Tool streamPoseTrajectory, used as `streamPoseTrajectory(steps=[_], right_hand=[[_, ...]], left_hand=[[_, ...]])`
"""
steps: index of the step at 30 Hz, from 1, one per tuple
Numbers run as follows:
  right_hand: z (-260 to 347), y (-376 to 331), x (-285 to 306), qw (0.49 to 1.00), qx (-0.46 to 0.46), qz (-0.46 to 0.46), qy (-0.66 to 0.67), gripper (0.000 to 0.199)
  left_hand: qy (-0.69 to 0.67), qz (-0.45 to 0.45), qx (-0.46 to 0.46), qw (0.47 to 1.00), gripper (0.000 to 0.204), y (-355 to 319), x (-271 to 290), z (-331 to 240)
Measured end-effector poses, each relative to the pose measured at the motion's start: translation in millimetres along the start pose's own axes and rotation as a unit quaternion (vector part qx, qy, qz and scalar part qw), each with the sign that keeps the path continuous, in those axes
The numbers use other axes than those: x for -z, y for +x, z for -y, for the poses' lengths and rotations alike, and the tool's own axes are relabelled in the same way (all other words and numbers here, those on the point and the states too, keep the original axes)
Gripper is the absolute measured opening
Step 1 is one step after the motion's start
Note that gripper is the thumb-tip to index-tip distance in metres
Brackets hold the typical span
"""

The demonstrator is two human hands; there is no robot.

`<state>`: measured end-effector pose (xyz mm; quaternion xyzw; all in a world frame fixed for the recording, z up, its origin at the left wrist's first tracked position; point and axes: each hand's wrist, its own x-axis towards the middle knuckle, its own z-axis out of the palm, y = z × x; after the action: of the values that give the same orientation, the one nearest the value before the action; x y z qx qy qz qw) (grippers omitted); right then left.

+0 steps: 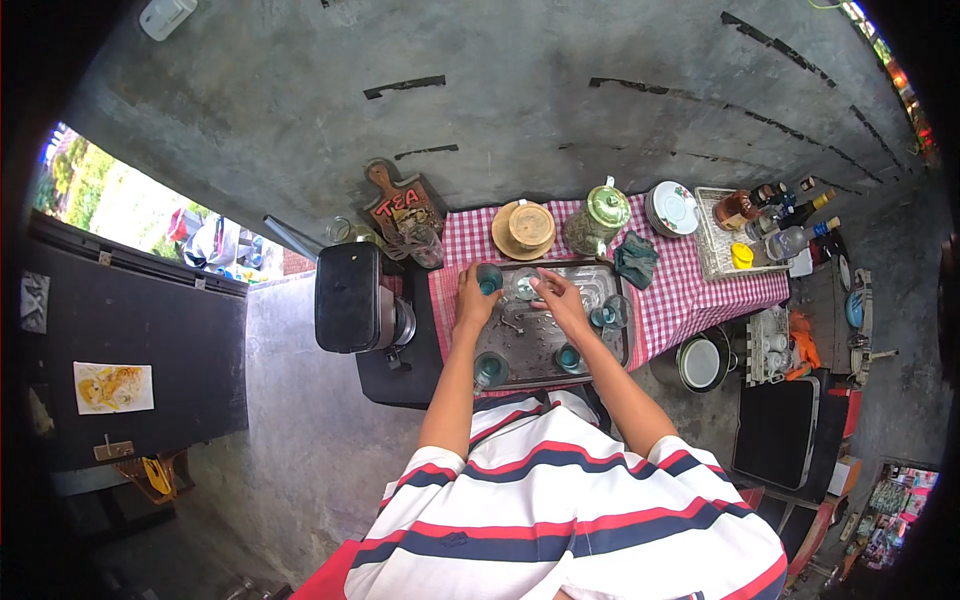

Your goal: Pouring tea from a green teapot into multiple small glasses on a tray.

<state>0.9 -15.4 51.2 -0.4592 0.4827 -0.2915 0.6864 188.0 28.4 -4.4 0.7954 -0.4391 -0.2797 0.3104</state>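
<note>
Both my hands are over a dark metal tray (535, 345) on the table. My left hand (470, 303) is closed around a teal-tinted drinking glass (489, 279) near the tray's far left corner. Beside it, my right hand (563, 304) has its fingers on a clear glass (526, 285). On the tray stand more teal glasses: one at the near left (491, 370), one at the near right (570, 358), and one by the right edge (603, 316) next to a clear glass. Small dark bits are scattered over the tray's surface.
Behind the tray are a wooden cup on a saucer (525, 229), a green lidded teapot (600, 220), a dark green cloth (635, 260) and stacked plates (672, 208). A white basket (710, 245) holds bottles. At left stand a black appliance (349, 297) and a glass jug (424, 247).
</note>
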Motion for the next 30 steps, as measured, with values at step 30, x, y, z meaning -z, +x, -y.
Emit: streamPoseTrajectory(steps=[30], right_hand=[[-3.9, 28.5, -36.3, 0.95, 0.165, -0.078, -0.252, 0.064]], left_hand=[[-0.027, 0.027, -0.007, 0.999, 0.087, -15.3, -1.3, -0.9]])
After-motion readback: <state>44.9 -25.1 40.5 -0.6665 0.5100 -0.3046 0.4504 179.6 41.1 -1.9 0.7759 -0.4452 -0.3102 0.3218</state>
